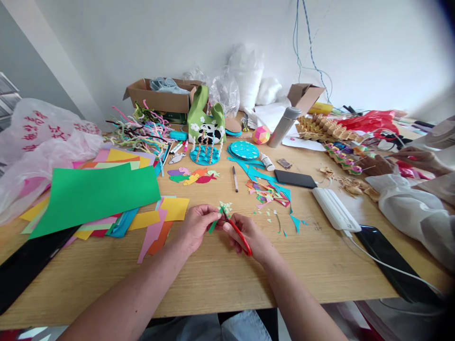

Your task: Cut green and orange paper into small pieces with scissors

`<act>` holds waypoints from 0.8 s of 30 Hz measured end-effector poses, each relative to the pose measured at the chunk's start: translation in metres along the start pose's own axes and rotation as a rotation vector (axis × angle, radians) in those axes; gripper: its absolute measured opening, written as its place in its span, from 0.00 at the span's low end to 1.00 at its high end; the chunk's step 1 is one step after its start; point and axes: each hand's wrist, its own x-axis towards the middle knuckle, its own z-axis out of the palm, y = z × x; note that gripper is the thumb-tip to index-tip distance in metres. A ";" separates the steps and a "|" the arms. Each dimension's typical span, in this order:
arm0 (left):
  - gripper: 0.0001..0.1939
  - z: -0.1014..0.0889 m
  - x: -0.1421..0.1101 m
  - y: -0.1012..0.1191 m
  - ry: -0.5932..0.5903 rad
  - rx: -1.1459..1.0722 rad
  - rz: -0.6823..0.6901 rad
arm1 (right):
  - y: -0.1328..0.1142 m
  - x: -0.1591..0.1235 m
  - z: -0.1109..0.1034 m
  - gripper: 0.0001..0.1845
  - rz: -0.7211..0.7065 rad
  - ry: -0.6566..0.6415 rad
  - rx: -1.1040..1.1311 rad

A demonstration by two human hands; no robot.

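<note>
My left hand (199,223) pinches a narrow strip of green paper (212,227) low over the table. My right hand (245,235) grips red-handled scissors (243,240), whose blades reach to the strip beside my left fingertips. Under and just past the blades lie small pale green paper snippets (226,205). Farther back are several coloured paper fish (192,177). A pen (235,179) lies to the right of the fish.
Coloured paper sheets (103,194) are piled at the left. Blue paper scraps (295,222), a white power bank (336,208) and a dark phone (394,260) lie at the right. A grey bottle (284,127) stands behind. Another person's hands (419,158) work at the far right.
</note>
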 end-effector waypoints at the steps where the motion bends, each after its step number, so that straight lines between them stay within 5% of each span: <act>1: 0.08 0.000 0.000 0.000 0.001 0.002 -0.001 | 0.000 0.000 0.000 0.28 -0.004 0.002 -0.001; 24: 0.12 -0.003 0.002 -0.002 -0.019 0.037 -0.045 | 0.006 0.002 -0.001 0.26 -0.004 0.048 0.004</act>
